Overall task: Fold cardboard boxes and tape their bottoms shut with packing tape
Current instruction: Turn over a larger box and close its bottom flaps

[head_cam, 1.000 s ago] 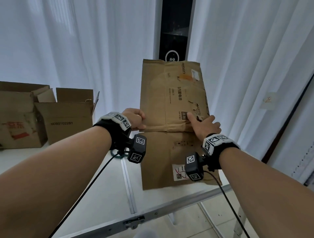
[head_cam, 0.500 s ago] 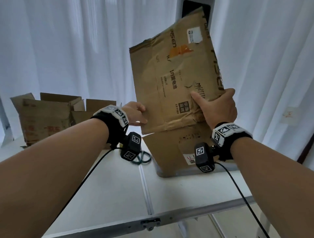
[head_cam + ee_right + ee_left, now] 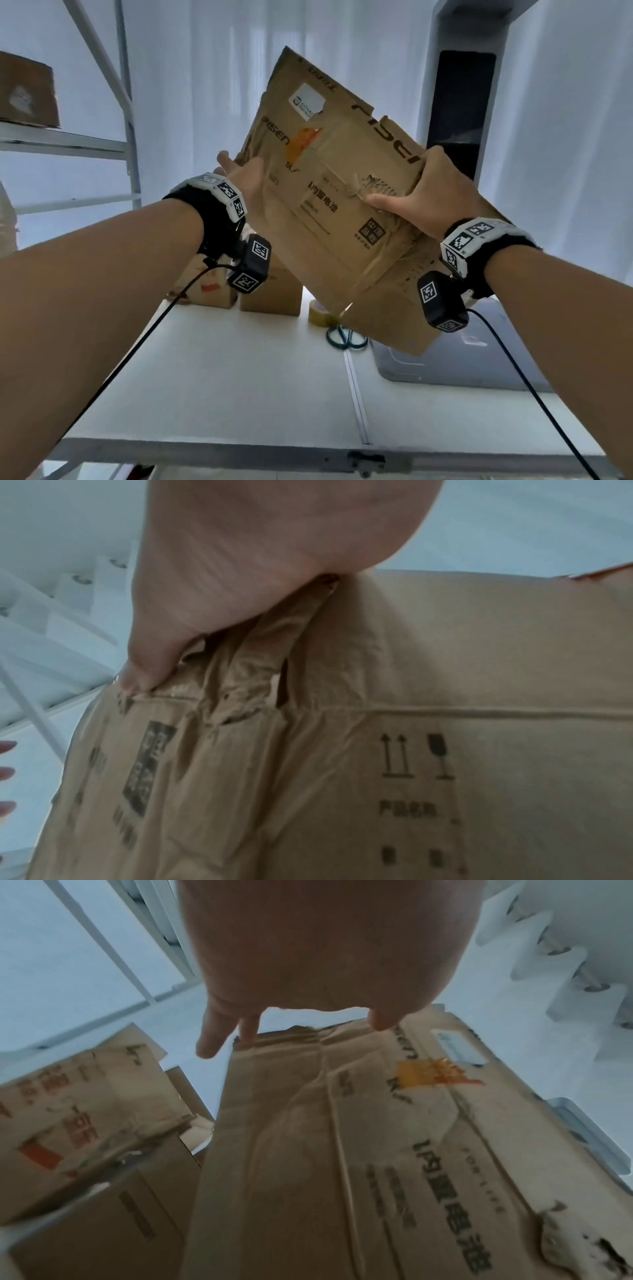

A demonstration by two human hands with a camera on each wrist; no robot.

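A flattened, creased brown cardboard box (image 3: 329,219) with black print and a white label is held up in the air, tilted, above the white table (image 3: 222,377). My left hand (image 3: 241,176) lies with straight fingers against the box's upper left edge; in the left wrist view the left hand (image 3: 308,982) touches the edge of the box (image 3: 342,1150) with its fingertips (image 3: 209,1042). My right hand (image 3: 428,195) grips the box's right edge, thumb on the printed face. In the right wrist view the right hand (image 3: 240,588) pinches crumpled cardboard of the box (image 3: 445,656).
A roll of packing tape (image 3: 320,315) and green-handled scissors (image 3: 344,339) lie on the table under the box. Other cardboard boxes (image 3: 270,294) stand at the table's back. A grey bin (image 3: 479,363) sits at the right, a metal shelf (image 3: 68,144) at the left.
The box has been lifted off the table and tilted up. My left hand has moved from beside the fold to its upper left edge with fingers straightened; my right hand keeps its grip.
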